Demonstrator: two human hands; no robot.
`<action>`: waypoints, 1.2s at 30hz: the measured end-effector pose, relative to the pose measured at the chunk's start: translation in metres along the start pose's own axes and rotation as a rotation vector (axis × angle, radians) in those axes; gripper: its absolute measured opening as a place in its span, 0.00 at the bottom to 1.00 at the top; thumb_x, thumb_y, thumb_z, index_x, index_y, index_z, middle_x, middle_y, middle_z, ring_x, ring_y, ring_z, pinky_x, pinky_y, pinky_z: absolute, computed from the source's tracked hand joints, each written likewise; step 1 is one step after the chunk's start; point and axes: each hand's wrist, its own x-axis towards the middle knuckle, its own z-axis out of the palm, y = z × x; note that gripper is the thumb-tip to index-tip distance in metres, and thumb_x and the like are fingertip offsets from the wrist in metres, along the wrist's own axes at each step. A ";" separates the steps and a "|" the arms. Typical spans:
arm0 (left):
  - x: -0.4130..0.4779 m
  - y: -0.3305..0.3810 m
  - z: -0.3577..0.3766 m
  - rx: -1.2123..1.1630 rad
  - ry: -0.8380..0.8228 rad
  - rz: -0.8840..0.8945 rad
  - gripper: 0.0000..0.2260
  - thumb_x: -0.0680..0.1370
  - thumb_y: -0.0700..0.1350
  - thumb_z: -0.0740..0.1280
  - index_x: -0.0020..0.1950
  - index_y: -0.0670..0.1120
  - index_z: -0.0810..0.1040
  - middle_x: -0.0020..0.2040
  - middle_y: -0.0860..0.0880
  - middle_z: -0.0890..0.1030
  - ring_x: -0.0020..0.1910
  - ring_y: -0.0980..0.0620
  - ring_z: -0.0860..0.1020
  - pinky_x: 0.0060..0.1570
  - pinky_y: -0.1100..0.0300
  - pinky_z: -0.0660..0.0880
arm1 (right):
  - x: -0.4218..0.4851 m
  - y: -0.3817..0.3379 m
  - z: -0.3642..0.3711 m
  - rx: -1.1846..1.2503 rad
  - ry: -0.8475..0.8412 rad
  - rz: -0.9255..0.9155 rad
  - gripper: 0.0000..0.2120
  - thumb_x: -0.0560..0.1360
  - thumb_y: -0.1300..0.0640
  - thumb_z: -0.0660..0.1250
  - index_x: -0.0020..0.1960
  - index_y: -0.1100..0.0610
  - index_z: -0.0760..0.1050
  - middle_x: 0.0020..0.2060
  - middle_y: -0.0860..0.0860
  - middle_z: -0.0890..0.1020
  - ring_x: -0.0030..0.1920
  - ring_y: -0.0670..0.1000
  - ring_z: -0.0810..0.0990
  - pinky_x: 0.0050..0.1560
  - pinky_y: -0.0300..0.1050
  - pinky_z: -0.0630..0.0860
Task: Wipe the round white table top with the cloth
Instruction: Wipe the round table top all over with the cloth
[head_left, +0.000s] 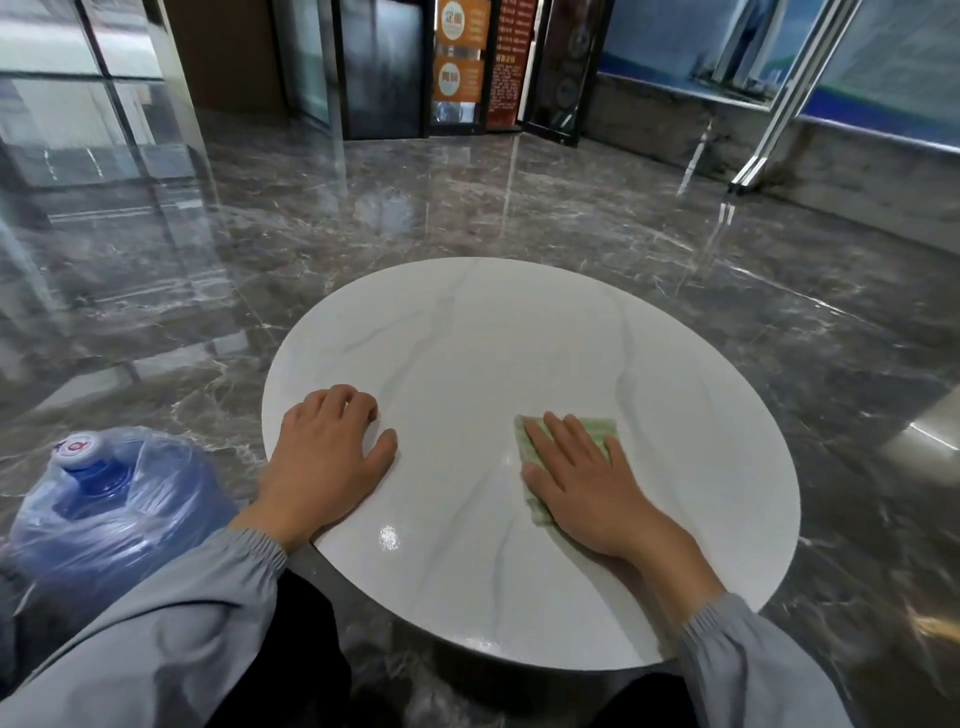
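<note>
The round white table top with faint grey veins fills the middle of the head view. A small pale green cloth lies flat on its right half. My right hand presses down on the cloth with fingers spread, covering most of it. My left hand rests on the table's left edge, fingers curled down onto the surface, holding nothing.
A large blue water bottle wrapped in clear plastic stands on the floor just left of the table. Glossy dark marble floor surrounds the table. Glass panels rise at the left, dark doors at the back.
</note>
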 end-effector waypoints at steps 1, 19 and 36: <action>0.000 0.001 -0.002 -0.002 -0.010 0.001 0.19 0.77 0.61 0.58 0.55 0.49 0.77 0.55 0.50 0.77 0.55 0.43 0.75 0.56 0.47 0.71 | -0.014 0.001 0.004 -0.007 0.003 0.007 0.29 0.86 0.39 0.41 0.83 0.41 0.36 0.82 0.41 0.35 0.80 0.43 0.31 0.79 0.55 0.32; 0.062 0.051 0.024 -0.059 -0.263 0.349 0.19 0.81 0.65 0.56 0.67 0.58 0.73 0.68 0.60 0.72 0.70 0.55 0.68 0.69 0.49 0.62 | 0.037 0.024 -0.012 0.017 -0.002 0.101 0.29 0.85 0.39 0.41 0.83 0.42 0.36 0.82 0.42 0.35 0.80 0.44 0.31 0.79 0.58 0.33; 0.059 0.051 0.029 -0.090 -0.231 0.323 0.17 0.80 0.64 0.58 0.66 0.60 0.70 0.67 0.62 0.70 0.70 0.56 0.66 0.71 0.50 0.59 | 0.122 0.034 -0.038 0.030 0.003 0.075 0.30 0.85 0.40 0.41 0.84 0.45 0.39 0.83 0.45 0.37 0.82 0.48 0.34 0.79 0.62 0.33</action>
